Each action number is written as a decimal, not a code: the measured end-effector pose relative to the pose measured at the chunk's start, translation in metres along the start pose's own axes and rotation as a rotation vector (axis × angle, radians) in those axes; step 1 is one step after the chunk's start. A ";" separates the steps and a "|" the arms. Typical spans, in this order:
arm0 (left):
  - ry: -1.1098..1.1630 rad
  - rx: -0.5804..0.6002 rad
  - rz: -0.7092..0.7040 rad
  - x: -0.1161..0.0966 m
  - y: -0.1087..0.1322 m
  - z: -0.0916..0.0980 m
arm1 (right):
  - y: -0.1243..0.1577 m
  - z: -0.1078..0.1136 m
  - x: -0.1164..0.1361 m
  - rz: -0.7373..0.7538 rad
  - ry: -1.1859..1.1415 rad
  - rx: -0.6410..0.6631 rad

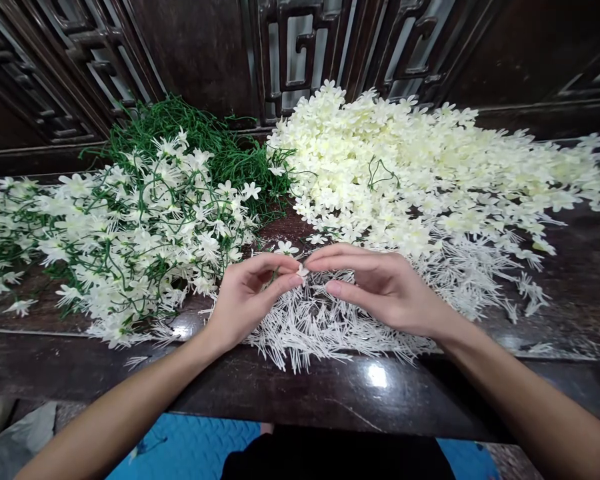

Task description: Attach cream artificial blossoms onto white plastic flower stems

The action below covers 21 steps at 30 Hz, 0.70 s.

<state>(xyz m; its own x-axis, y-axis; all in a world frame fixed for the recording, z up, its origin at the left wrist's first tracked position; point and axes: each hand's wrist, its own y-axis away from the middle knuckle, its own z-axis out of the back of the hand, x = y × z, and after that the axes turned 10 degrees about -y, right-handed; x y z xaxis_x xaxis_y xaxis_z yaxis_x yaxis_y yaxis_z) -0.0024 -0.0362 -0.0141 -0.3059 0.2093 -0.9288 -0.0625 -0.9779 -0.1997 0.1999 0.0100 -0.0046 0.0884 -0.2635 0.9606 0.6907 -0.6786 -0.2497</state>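
Note:
Over the dark bench, my left hand point(250, 293) is closed, thumb and forefinger pinching a small white artificial flower piece point(303, 272). My right hand point(385, 287) is close on the other side, its forefinger tip by the flower piece and its thumb held apart below. Whether that fingertip touches the piece I cannot tell. Beneath both hands spreads a heap of thin white plastic stamens point(310, 333). A loose white blossom point(286, 248) lies just beyond my fingers.
Left of me is a pile of white flowers on green stems point(145, 233), with bare green stems point(180, 127) behind it. Cream petals point(405, 160) are heaped at the back right. The bench point(330, 393) meets a carved wooden back point(205, 60). A blue mat point(195, 447) lies below.

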 end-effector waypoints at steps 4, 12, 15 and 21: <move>-0.029 -0.053 0.006 0.000 -0.001 0.001 | 0.005 0.004 -0.007 0.014 0.458 -0.072; -0.015 -0.064 0.015 0.000 -0.002 0.002 | 0.009 0.007 -0.017 -0.080 0.626 0.063; -0.030 -0.068 0.005 0.000 -0.003 0.003 | 0.007 0.007 -0.013 -0.092 0.483 0.039; -0.052 -0.040 0.006 0.002 -0.004 0.002 | 0.003 0.006 0.001 -0.056 0.058 -0.076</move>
<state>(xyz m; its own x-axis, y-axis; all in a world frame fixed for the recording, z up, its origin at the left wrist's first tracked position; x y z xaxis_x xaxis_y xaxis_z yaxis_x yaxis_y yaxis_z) -0.0048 -0.0318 -0.0143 -0.3551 0.2023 -0.9127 -0.0229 -0.9779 -0.2079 0.2064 0.0124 -0.0036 0.0084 -0.2616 0.9651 0.6364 -0.7431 -0.2069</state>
